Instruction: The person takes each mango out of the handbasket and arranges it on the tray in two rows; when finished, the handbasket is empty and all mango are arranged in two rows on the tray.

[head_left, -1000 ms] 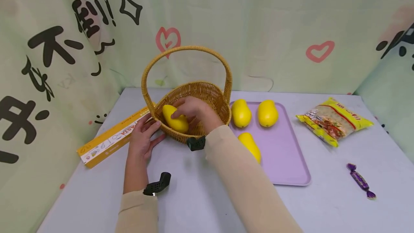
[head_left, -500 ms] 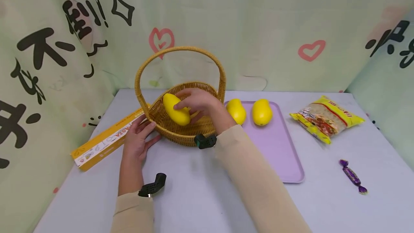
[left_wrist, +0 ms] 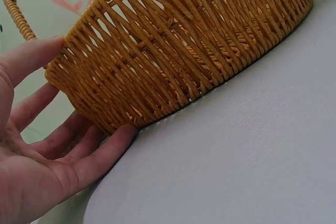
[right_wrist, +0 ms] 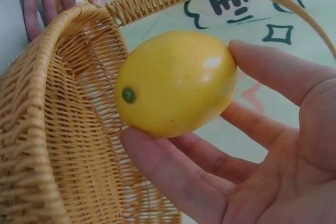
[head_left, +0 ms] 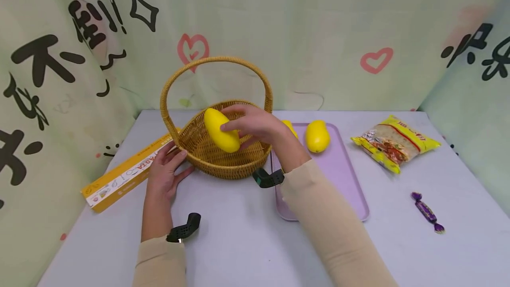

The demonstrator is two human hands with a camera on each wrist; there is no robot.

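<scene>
My right hand (head_left: 255, 123) pinches a yellow mango (head_left: 220, 131) between thumb and fingers, above the inside of a wicker basket (head_left: 227, 169). In the right wrist view, a green stem spot shows at one end of the mango (right_wrist: 176, 85). My left hand (head_left: 162, 174) holds the left end of the basket, by the foot of its handle. In the left wrist view, the thumb lies at the rim and the fingers lie along the basket's end (left_wrist: 157, 61). The basket stands on the table, and no other fruit shows inside it.
A purple tray (head_left: 346, 189) right of the basket bears a mango (head_left: 317, 136) and another mango (head_left: 290, 126), partly behind my right arm. A pasta box (head_left: 123, 174) lies at the left. Farther right are a yellow food bag (head_left: 396, 143) and a wrapped candy (head_left: 427, 212).
My right hand has raised the mango from the basket's left inside, moving up and slightly right. The left hand stays on the basket. The head view has turned slightly right.
</scene>
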